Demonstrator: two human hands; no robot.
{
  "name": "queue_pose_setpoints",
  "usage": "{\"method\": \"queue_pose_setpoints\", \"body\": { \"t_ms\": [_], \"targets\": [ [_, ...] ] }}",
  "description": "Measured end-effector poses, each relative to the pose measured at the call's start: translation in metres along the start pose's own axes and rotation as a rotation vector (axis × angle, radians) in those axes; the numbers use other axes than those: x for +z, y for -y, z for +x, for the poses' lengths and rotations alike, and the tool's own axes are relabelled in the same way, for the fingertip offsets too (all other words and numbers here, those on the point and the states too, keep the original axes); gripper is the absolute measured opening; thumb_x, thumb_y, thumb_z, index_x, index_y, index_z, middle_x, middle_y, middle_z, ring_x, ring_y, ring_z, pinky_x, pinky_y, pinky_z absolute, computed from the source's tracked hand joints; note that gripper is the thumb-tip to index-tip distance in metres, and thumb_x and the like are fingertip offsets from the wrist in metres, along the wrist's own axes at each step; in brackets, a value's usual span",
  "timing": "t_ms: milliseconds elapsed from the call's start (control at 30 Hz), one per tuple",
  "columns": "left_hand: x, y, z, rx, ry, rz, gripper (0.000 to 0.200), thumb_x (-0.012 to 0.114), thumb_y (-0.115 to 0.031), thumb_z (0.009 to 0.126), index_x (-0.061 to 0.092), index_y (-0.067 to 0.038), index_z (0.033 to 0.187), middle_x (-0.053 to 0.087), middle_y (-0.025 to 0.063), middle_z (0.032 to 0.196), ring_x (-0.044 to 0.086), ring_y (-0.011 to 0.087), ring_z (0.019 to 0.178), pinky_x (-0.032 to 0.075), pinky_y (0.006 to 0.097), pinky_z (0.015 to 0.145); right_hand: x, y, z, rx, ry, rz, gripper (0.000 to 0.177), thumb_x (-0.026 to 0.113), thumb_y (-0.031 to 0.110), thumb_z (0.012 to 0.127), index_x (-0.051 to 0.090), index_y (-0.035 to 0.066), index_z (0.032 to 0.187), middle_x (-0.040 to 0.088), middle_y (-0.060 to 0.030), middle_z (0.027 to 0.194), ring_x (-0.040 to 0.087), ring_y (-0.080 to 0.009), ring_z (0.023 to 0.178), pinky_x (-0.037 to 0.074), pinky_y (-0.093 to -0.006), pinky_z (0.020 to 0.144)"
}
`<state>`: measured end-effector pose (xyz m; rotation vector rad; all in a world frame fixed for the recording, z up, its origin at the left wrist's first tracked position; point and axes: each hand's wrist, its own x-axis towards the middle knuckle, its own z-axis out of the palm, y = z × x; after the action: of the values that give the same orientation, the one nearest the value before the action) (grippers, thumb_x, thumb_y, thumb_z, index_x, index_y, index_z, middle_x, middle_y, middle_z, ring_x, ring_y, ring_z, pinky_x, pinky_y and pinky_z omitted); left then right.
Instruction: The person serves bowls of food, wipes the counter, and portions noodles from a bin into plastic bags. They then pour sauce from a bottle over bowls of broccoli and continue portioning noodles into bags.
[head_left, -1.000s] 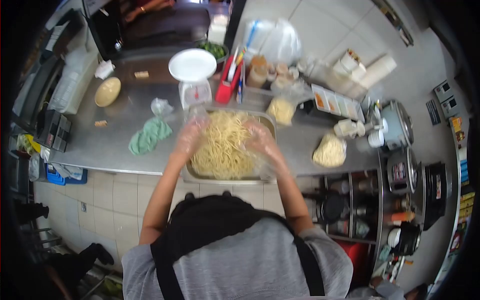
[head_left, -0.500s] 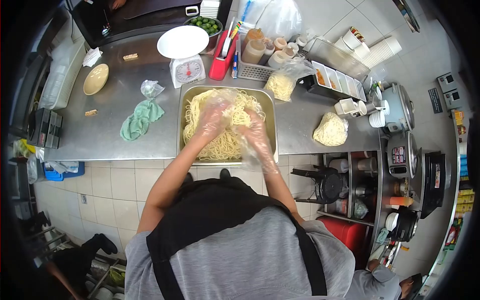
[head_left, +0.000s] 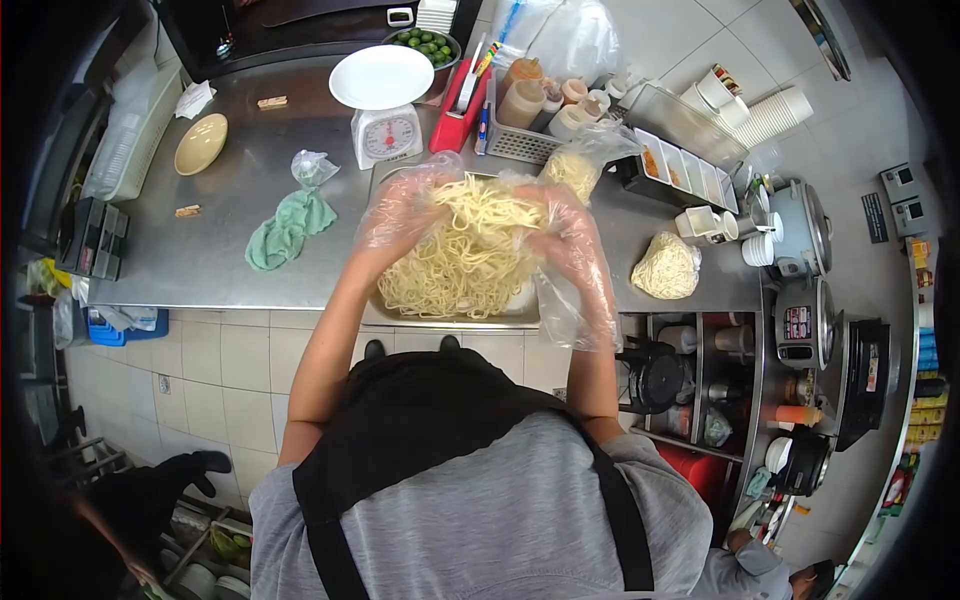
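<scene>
Pale yellow noodles (head_left: 450, 270) fill a rectangular metal tray (head_left: 500, 323) at the counter's front edge. My left hand (head_left: 408, 208), in a clear plastic glove, grips a raised bunch of noodles from the left. On the right, my right hand (head_left: 565, 225), gloved the same way with loose plastic hanging at the wrist, has its fingers closed round the other side of that bunch. Strands stretch between both hands and hang down over the tray.
Behind the tray stand a scale (head_left: 388, 135) with a white plate (head_left: 382, 77), a red dispenser (head_left: 462, 105) and a bottle basket (head_left: 520, 145). A green cloth (head_left: 290, 230) lies left, a noodle bag (head_left: 666, 267) right. Another person (head_left: 150, 510) is at lower left.
Both hands have moved apart and up from inside the tray, lifting a bunch of noodles between them. The view has shifted slightly.
</scene>
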<state>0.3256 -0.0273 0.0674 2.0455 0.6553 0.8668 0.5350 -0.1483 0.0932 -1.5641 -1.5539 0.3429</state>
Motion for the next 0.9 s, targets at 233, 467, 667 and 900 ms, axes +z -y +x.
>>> {"method": "queue_pose_setpoints", "body": {
  "t_ms": [233,467,667,900],
  "targets": [
    [0.008,0.025,-0.018,0.065,0.202,0.44,0.049,0.066,-0.014,0.071,0.054,-0.009,0.118,0.059,0.0153,0.111,0.054,0.0313,0.107,0.041,0.0386,0.093,0.054,-0.042,-0.007,0.097,0.228,-0.344,0.073,0.077,0.016,0.06,0.048,0.014,0.127,0.044,-0.0212,0.131,0.043,-0.0352,0.119,0.036,-0.0391,0.099],
    [0.076,0.085,-0.023,-0.12,0.095,0.427,0.052,0.063,-0.009,0.067,0.054,-0.008,0.118,0.059,0.0177,0.111,0.055,0.0344,0.102,0.042,0.0393,0.091,0.086,-0.028,-0.021,0.427,0.177,0.154,0.047,0.07,0.004,0.065,0.058,0.007,0.11,0.056,-0.0155,0.117,0.056,-0.0248,0.103,0.048,-0.0338,0.084],
    [0.027,0.031,0.001,0.001,-0.009,0.115,0.04,0.071,-0.016,0.067,0.06,-0.007,0.104,0.062,0.0139,0.099,0.06,0.0296,0.091,0.047,0.0357,0.081,0.016,0.001,0.007,0.197,-0.067,0.292,0.032,0.066,-0.001,0.07,0.06,0.004,0.101,0.062,-0.0037,0.089,0.06,-0.014,0.081,0.049,-0.0262,0.074],
    [-0.012,-0.017,0.017,-0.009,0.107,-0.074,0.037,0.066,-0.007,0.067,0.062,-0.01,0.104,0.063,0.0115,0.103,0.06,0.0259,0.095,0.045,0.0329,0.087,0.0,0.054,0.012,0.415,-0.167,0.276,0.025,0.058,0.005,0.082,0.059,0.002,0.107,0.062,-0.0033,0.095,0.056,-0.0128,0.085,0.045,-0.0271,0.076]
  ]
}}
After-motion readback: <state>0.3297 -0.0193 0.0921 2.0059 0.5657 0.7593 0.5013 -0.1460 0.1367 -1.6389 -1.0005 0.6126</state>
